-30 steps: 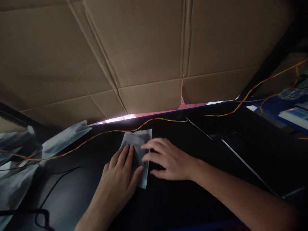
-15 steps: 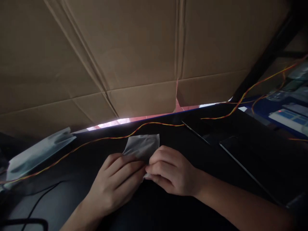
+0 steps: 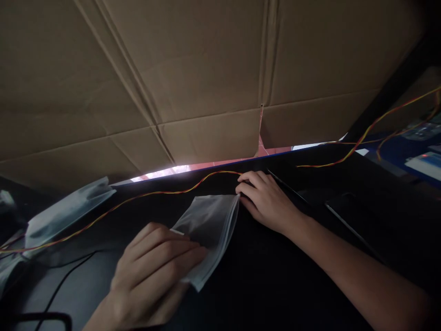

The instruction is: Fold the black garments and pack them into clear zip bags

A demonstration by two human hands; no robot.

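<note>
Head view: a translucent bag (image 3: 210, 220) in my left hand (image 3: 153, 269), mid-frame.
At lower left, that hand grips the bag's lower-left side; right of centre, my right hand (image 3: 268, 200) curls at its upper-right corner, whether pinching I cannot tell.

A flat black tabletop (image 3: 268, 285) lies before a creased brown cardboard panel (image 3: 206, 69). Bright light (image 3: 161, 174) shows beneath the panel.

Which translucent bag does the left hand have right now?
The middle bag, held by the left hand, its far-right corner by the right hand. The bag farther left, beside the wire, has no hand on it.
</note>
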